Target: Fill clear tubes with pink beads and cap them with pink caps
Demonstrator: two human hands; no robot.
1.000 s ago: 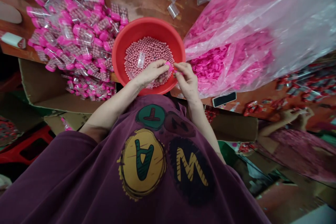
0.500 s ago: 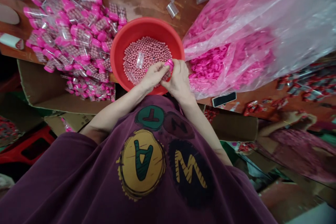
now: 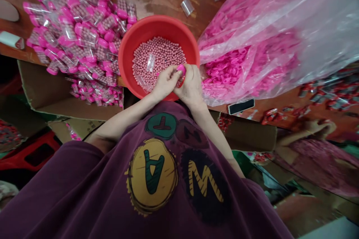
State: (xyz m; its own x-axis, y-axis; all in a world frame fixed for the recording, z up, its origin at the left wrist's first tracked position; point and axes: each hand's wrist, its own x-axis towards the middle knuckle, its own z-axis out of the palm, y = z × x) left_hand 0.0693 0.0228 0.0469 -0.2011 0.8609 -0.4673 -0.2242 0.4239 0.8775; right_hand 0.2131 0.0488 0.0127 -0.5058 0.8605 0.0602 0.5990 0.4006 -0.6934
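Over the near edge of a red plastic bowl (image 3: 125,54), my left hand (image 3: 165,82) and my right hand (image 3: 192,85) meet on a small clear bottle with a pink cap (image 3: 181,69). Fingers of both hands are closed around it, and they hide most of its body. Pink beads (image 3: 159,46) cover the bottom of the bowl. A clear empty tube (image 3: 150,62) lies on the beads, and another clear piece (image 3: 142,81) rests near the left wall.
Capped bottles of beads (image 3: 84,26) heap on the left, spilling into a cardboard box (image 3: 47,89). Clear tubes (image 3: 187,6) lie at the back. A plastic bag of pink caps (image 3: 224,67) stands right, near a phone (image 3: 241,106). Another person's hands (image 3: 322,127) are at far right.
Both hands stay together on the bottle, with the fingers slightly shifted around the pink cap. The whole view has moved a little; bowl and beads look the same.
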